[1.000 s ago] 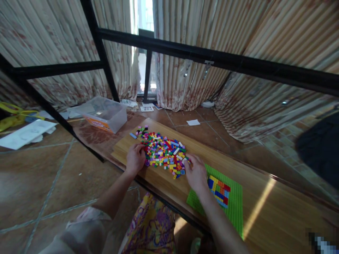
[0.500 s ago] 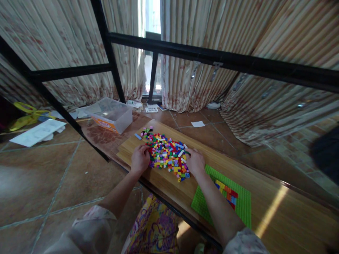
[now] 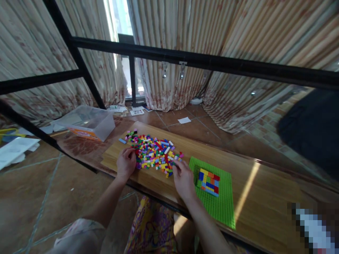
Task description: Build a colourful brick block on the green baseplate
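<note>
A heap of small multicoloured building bricks (image 3: 156, 151) lies on a wooden board between my hands. At the heap's left edge, my left hand (image 3: 126, 163) has its fingers curled together near some red bricks; what they pinch, if anything, is too small to make out. My right hand (image 3: 183, 178) is closed at the heap's right edge, with a dark green brick at its fingertips. To its right lies a green baseplate (image 3: 225, 204). A flat block of yellow, red, orange and blue bricks (image 3: 209, 181) is built on it, with gaps in the pattern.
A clear plastic box (image 3: 103, 125) with an orange label stands beyond the board's left end. A black metal rail (image 3: 159, 58) crosses in front of the curtains (image 3: 180, 31). Paper (image 3: 184, 120) lies on the tiled floor. A dark rounded shape (image 3: 309, 130) is at right.
My view has turned to the right. My right hand has drawn back toward me along the heap with the dark green brick, uncovering the block on the baseplate. My left hand stays by the heap.
</note>
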A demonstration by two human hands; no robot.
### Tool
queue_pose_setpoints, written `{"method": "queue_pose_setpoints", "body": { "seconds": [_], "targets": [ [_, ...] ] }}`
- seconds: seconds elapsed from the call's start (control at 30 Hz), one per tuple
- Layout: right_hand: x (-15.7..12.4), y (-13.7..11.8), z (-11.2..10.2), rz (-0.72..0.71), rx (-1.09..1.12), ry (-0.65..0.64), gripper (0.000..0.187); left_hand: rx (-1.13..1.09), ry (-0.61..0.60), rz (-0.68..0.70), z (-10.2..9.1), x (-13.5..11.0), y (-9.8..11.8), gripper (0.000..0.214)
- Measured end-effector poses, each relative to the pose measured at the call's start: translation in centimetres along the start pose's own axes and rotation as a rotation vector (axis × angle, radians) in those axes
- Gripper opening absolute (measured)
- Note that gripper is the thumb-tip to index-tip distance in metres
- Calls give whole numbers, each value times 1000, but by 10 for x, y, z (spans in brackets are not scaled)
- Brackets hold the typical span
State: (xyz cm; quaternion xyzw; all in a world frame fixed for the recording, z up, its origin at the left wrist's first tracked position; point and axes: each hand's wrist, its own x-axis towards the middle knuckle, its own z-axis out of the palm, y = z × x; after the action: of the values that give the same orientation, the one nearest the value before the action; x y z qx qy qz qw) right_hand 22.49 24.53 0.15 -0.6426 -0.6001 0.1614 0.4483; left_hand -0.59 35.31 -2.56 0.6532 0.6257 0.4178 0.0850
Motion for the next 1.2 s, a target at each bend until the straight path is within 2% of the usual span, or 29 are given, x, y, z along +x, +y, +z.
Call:
{"method": "queue_pose_setpoints", "body": {
  "seconds": [0.1, 0.2, 0.3, 0.4, 0.43, 0.47, 0.57, 0.63, 0.7, 0.8, 1.0, 1.1, 1.2],
  "targets": [
    [-26, -7, -3, 14, 100, 39, 29, -51, -2, 19, -3, 0, 2, 23],
    [-37, -12, -10, 25, 125, 74, 28, -74, 14, 35, -5, 2, 1, 24],
    [-41, -14, -19, 48, 114, 99, 27, -102, 132, 85, -11, 2, 6, 27],
    [-48, -17, -27, 70, 103, 106, 26, -134, 246, 112, -18, -13, 25, 32],
    [-52, -18, -28, 77, 102, 101, 25, -169, 212, 100, -21, -24, 35, 34],
    [-57, -19, -29, 82, 102, 93, 25, -232, 126, 76, -23, -38, 46, 36],
    [-74, -24, -30, 77, 117, 72, 26, -479, -230, -60, -25, -90, 81, 40],
    [-87, -26, -29, 61, 128, 65, 27, -664, -449, -208, -23, -121, 100, 44],
    [-97, -26, -29, 47, 139, 56, 28, -806, -610, -355, -20, -141, 113, 45],
    [-107, -24, -30, 36, 149, 45, 27, -894, -687, -470, -19, -151, 122, 41],
    [-117, -23, -36, 110, 194, 40, 25, -962, -731, -608, -19, -155, 119, 42],
    [-122, -19, -39, 182, 285, 73, 22, -962, -773, -603, -18, -161, 117, 43],
    [-126, -7, -44, 298, 429, 135, 19, -911, -787, -536, -18, -159, 116, 42]
  ]
}}
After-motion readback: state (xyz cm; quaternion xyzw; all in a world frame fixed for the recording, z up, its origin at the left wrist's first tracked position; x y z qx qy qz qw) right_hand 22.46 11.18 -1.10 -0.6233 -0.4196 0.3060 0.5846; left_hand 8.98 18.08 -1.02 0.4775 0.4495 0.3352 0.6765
